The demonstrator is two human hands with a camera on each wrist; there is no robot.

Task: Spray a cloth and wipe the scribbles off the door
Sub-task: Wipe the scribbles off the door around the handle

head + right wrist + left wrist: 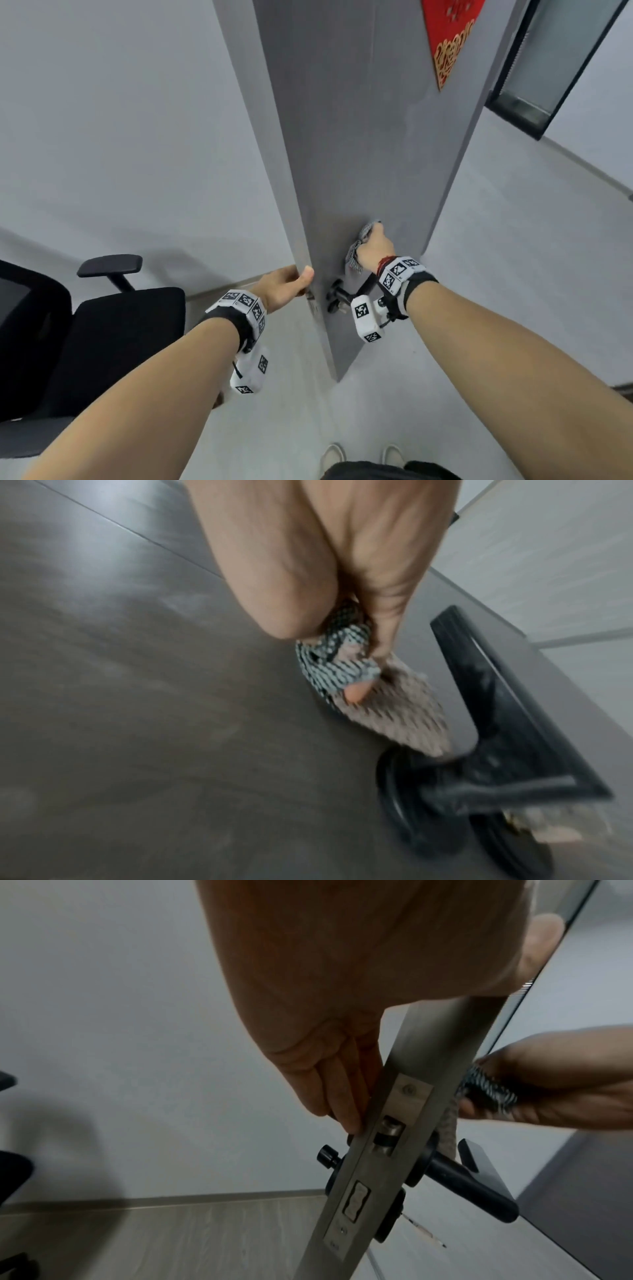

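A grey door (359, 137) stands ajar, edge toward me. My left hand (286, 286) grips the door's edge (441, 1047) just above the latch plate (394, 1139), thumb on the near face, fingers (339, 1096) on the far face. My right hand (375, 248) holds a black-and-white woven cloth (356, 255) bunched against the door face just above the black lever handle (346, 294). In the right wrist view the cloth (346, 666) is gripped in the palm, a fingertip (356, 695) poking out. No scribbles show on the door; the spray bottle is out of view.
A red paper decoration (448, 37) hangs high on the door. A black office chair (102, 329) stands at the left against a white wall. A dark-framed glass panel (548, 65) is at the upper right. My shoes (363, 455) are on the pale floor.
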